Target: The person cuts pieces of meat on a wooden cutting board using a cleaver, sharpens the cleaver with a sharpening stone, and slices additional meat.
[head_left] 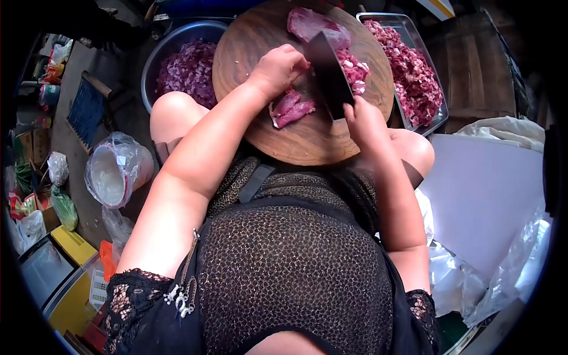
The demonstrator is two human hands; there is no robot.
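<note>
My right hand grips a cleaver by its handle; the broad dark blade stands on edge over a round wooden chopping block. Just left of the blade, my left hand is closed with its fingers curled; what they hold, if anything, is hidden. A piece of raw meat lies below it, near the blade. Cut bits of meat are heaped on the blade's right side. Farther back on the block rests a larger slab of meat.
Left of the block is a metal basin of chopped meat. A rectangular metal tray on the right holds more. A plastic-lined bucket stands on the floor at left. A pale flat board and clear plastic sheeting lie at right.
</note>
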